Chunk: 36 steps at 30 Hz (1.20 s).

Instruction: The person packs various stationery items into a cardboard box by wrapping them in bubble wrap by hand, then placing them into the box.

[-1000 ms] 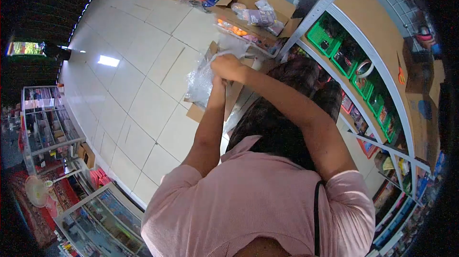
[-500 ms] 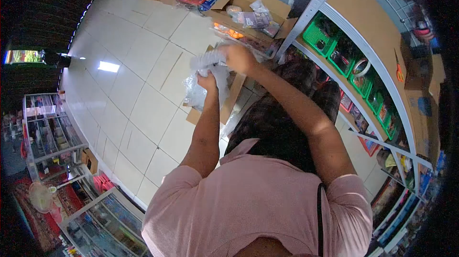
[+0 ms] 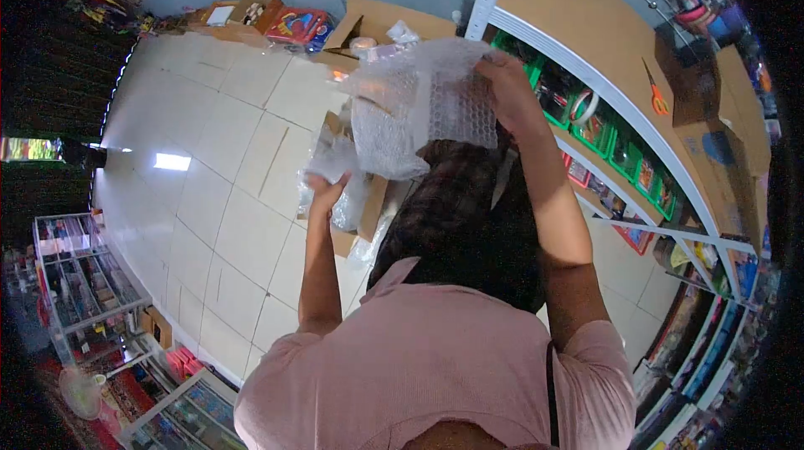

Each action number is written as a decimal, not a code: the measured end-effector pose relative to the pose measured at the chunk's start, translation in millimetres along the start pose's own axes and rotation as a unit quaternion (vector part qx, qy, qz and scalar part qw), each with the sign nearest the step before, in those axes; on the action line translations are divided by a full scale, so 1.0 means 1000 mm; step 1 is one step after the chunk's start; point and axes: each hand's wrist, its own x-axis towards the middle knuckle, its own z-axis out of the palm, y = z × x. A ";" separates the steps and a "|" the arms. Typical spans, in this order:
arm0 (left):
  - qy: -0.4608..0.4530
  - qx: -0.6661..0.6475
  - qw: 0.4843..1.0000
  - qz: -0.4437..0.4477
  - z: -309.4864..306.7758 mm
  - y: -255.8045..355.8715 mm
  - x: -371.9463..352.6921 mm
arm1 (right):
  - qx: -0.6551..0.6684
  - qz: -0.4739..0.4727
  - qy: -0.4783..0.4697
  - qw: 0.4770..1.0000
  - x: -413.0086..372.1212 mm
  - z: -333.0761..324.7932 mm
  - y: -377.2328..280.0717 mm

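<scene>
A wide sheet of clear bubble wrap hangs spread out in front of me. My right hand is closed on its upper right corner, raised beside the shelf. Lower on the left, my left hand has its fingers apart, at the edge of more crumpled clear plastic wrap. That plastic lies in an open cardboard box on the floor by my knees. The hanging sheet covers part of the larger carton behind it.
Against the back wall stand an open carton, a red toy pack and a small brown box. On my right, a metal shelf carries green baskets and orange scissors. Glass display cases stand on the left.
My right hand has moved up and right, drawing the bunched bubble wrap out into a wide sheet. My left hand has opened and moved slightly down and left. The view has shifted.
</scene>
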 end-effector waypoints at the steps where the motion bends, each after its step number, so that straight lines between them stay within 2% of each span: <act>1: 0.018 0.019 0.996 0.086 -0.001 0.039 -0.017 | 0.003 -0.003 -0.007 1.000 0.003 -0.002 0.001; 2: 0.037 0.039 0.984 0.171 0.004 0.082 -0.034 | 0.007 -0.008 -0.015 1.000 0.006 -0.001 0.001; 4: 0.061 0.111 0.914 0.385 0.034 0.116 -0.031 | 0.005 -0.015 -0.019 1.000 0.007 0.002 0.004; 6: 0.099 0.062 0.901 0.419 0.063 0.159 -0.047 | 0.002 -0.014 -0.027 1.000 0.003 0.004 0.002; 8: 0.110 0.099 0.917 0.371 0.092 0.164 -0.029 | -0.006 -0.005 -0.037 0.999 -0.010 0.007 -0.010; 9: 0.116 0.117 0.924 0.345 0.102 0.159 -0.018 | -0.036 -0.036 -0.010 0.999 -0.020 0.009 -0.017; 12: 0.137 0.046 0.899 0.413 0.109 0.141 0.004 | -0.135 -0.132 0.053 0.981 -0.040 0.006 -0.037; 14: 0.174 0.101 0.908 0.367 0.103 0.118 0.019 | -0.210 -0.207 0.066 0.953 -0.047 -0.020 -0.050; 17: 0.257 0.168 0.901 0.308 0.068 0.103 0.027 | -0.160 -0.171 0.092 0.968 -0.060 -0.039 -0.066; 19: 0.281 0.243 0.908 0.194 0.040 0.109 0.022 | -0.144 -0.182 0.084 0.969 -0.076 -0.036 -0.076; 22: 0.346 0.239 0.891 0.172 0.027 0.056 0.067 | -0.143 -0.179 0.093 0.969 -0.094 -0.037 -0.079; 25: 0.207 0.329 0.915 0.109 0.025 0.039 0.059 | -0.124 -0.188 0.116 0.967 -0.104 -0.041 -0.079; 28: 0.074 0.336 0.939 -0.020 0.028 0.039 0.061 | -0.075 -0.188 0.118 0.972 -0.118 -0.042 -0.088; 31: 0.127 0.186 0.967 0.119 0.025 0.069 0.061 | -0.051 -0.188 0.140 0.971 -0.124 -0.051 -0.098; 32: 0.001 0.044 0.993 0.114 0.022 0.099 0.048 | -0.101 -0.205 0.119 0.966 -0.128 -0.046 -0.108; 33: -0.132 -0.096 0.982 0.100 0.014 0.139 0.020 | -0.178 -0.234 0.111 0.949 -0.135 -0.045 -0.110; 34: -0.264 -0.228 0.934 0.075 0.008 0.178 -0.009 | -0.271 -0.284 0.064 0.918 -0.135 -0.051 -0.110; 35: -0.374 -0.332 0.865 0.047 0.004 0.210 -0.036 | -0.307 -0.289 -0.040 0.906 -0.142 -0.051 -0.116; 36: -0.470 -0.426 0.773 0.014 0.002 0.235 -0.059 | -0.323 -0.288 -0.105 0.895 -0.148 -0.047 -0.123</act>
